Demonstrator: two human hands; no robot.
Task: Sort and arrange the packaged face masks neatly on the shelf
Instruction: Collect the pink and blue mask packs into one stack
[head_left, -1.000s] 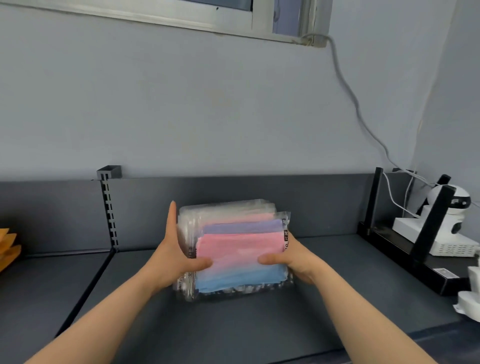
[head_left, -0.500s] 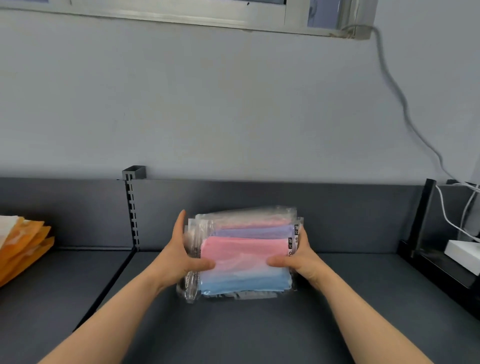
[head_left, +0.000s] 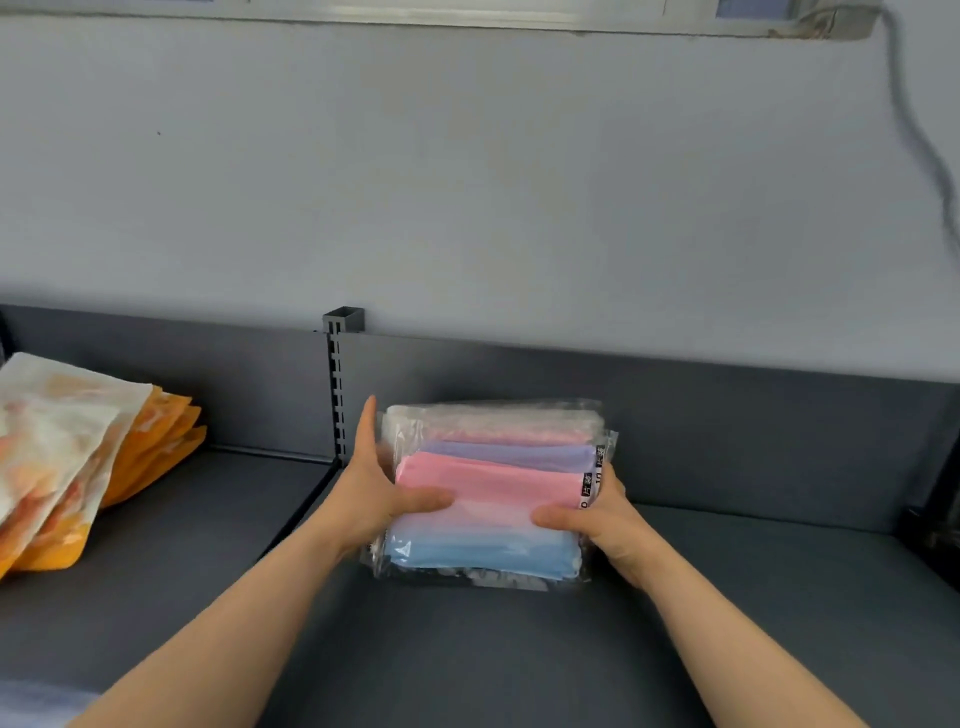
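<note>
Though the head view takes in both forearms, much of each grip is out of sight. The right hand (head_left: 608, 517) shows little more than its thumb, laid across the front of the stack of packaged face masks (head_left: 483, 488), while its fingers pass behind the stack's right edge. The left hand (head_left: 371, 493) presses its thumb on the front face, and its fingers run straight up along the left edge. Both hands clamp the stack between them.

The stack stands on edge on the dark grey shelf (head_left: 519, 654), just right of the slotted upright post (head_left: 338, 400) and near the back panel (head_left: 727, 415); whether it touches that panel cannot be told. The clear wrappers blur together, so the packs cannot be counted. Pink, lilac and blue masks show through the front ones.

Black strips on the wrappers' right edges carry white print. "10" can be read, but the characters after it are too small to be sure of.

At the left, orange and white pouches (head_left: 78, 457) lean in a pile, cut off by the frame edge, their print blurred. A grey cable (head_left: 911, 130) runs down the wall (head_left: 467, 182) at upper right and leaves the frame.
</note>
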